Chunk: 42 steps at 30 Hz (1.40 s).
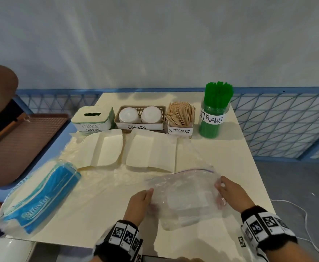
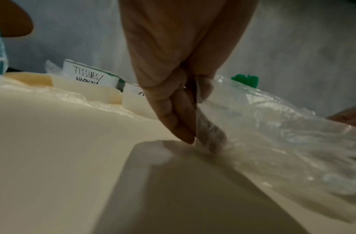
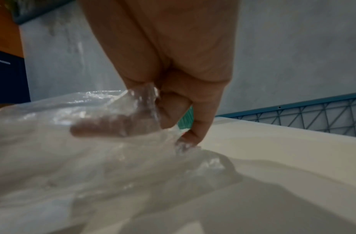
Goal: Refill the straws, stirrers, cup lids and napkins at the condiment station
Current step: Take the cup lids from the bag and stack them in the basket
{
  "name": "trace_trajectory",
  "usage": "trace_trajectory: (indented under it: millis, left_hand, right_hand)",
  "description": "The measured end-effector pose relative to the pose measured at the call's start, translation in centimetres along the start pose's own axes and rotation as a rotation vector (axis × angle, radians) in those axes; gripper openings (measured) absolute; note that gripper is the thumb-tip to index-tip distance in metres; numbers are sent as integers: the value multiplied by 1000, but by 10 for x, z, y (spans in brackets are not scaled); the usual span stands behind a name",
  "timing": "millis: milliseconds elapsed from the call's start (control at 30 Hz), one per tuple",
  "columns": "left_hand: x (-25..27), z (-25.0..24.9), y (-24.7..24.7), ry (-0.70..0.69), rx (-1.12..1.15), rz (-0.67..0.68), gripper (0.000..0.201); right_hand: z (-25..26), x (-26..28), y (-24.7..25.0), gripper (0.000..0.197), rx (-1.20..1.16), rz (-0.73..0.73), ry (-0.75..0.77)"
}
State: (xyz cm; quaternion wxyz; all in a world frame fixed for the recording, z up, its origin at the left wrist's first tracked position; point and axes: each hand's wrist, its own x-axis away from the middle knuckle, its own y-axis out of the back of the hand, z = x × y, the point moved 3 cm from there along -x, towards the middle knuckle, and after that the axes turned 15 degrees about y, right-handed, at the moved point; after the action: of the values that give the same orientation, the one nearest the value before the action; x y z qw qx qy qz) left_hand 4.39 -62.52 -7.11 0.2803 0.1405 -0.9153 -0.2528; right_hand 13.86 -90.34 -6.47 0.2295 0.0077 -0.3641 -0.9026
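Observation:
A clear zip bag (image 1: 185, 197) lies crumpled on the cream table (image 1: 230, 154) near its front edge, with a faint flat pale shape inside. My left hand (image 1: 142, 200) pinches the bag's left edge (image 2: 273, 134). My right hand (image 1: 227, 191) grips its right edge, and its fingers (image 3: 105, 128) show through the plastic (image 3: 72, 150). Along the back stand a tissues/napkins box (image 1: 92, 119), a cup lids basket (image 1: 140, 118), a stirrers holder (image 1: 180, 118) and a straws jar (image 1: 214, 114) full of green straws. A blue tissue pack (image 1: 39, 197) lies at the front left.
Two unfolded white paper wrappers (image 1: 104, 150) (image 1: 151, 152) lie mid-table over a crumpled clear plastic sheet (image 1: 90, 178). A brown tray (image 1: 21, 140) sits off the table's left side. Blue mesh railing (image 1: 287, 125) runs behind and to the right. A white cable (image 1: 304, 214) trails on the floor.

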Motion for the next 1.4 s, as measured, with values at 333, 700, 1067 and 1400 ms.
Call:
trace_trajectory:
  millis: [333,700,1067,1400]
  left_hand:
    - [-26,-5,-1,106,-337,-117,36]
    - [9,-40,-36,-485,-732,-473,73]
    - [-33,-8,-71,-300,-816,-236,63]
    - [-34,-3,-71,-162,-951,87,97]
  right_hand:
    - [5,-13,-20,26,70,-4,-131]
    - [71,11,-46,64,683,-368,448]
    - [32,-22,-113,67,682,188,382]
    - [23,-22,-97,89,582,441,296]
